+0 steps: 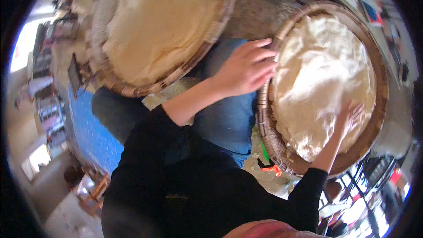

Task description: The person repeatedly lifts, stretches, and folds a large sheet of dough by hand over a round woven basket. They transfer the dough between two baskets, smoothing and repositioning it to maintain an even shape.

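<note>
A round woven basket tray (261, 105) with a bound rim is at the right, holding a broad cream-coloured mass (317, 75) with an uneven, bumpy surface. Whether this is powder or dough, I cannot tell. My right hand (351, 115) lies flat on its lower right part, fingers spread. At the tray's left rim is my left hand (253, 67), its fingers stretched out over the edge and apart, seemingly touching it. A second round basket tray (227, 11) at the upper left bears a similar, yellower mass (163, 26); neither hand touches it.
My legs in blue jeans (224, 123) are between the two trays. A blue surface (94, 125) is at the left. By the right tray's lower edge lies a small orange object (276, 170). Blurred shelves with goods (50, 110) line the far left.
</note>
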### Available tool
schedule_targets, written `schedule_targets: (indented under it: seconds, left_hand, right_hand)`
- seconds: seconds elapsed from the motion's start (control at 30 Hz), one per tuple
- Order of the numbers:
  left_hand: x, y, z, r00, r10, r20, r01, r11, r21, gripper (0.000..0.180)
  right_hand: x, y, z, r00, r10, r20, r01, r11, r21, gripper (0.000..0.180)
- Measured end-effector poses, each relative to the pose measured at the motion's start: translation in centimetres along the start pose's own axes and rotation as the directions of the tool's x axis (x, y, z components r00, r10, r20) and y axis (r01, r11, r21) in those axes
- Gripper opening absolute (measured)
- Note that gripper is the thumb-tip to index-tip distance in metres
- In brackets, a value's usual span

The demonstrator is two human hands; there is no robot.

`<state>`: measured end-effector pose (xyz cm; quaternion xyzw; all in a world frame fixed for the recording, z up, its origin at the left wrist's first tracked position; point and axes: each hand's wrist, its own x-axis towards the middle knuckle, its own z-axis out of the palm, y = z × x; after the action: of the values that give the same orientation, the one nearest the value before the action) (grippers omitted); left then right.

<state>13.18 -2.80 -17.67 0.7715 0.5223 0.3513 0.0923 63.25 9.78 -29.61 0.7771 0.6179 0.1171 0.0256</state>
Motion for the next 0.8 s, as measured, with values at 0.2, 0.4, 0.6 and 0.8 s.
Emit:
schedule_targets:
  seconds: [0.2, 0.4, 0.6, 0.8]
  left_hand:
    - [-12.9, -9.9, -10.8, 0.872, -0.401, -0.281, 0.473, 0.840, 0.266, 0.023]
    - [-21.1, -20.9, -15.9, 0.322, -0.931, 0.174, 0.881, 0.362, 0.306, 0.042]
    - [-20.5, -22.9, -22.3, 0.465, -0.821, -0.331, 0.809, 0.546, -0.218, 0.045]
    - [-18.5, -19.6, -25.3, 0.604, -0.788, -0.119, 0.790, 0.611, -0.042, 0.040]
  right_hand:
    - [-0.5, -0.1, -1.2, 0.968, -0.220, 0.118, 0.224, 0.974, -0.018, 0.053]
    - [-1.6, -11.4, -10.0, 0.893, -0.409, -0.185, 0.449, 0.791, 0.415, 0.039]
    - [-12.6, -29.2, -22.1, 0.699, -0.623, -0.350, 0.633, 0.312, 0.709, 0.017]
    - [-23.2, -47.2, -27.2, 0.433, -0.821, -0.371, 0.575, -0.065, 0.816, 0.019]
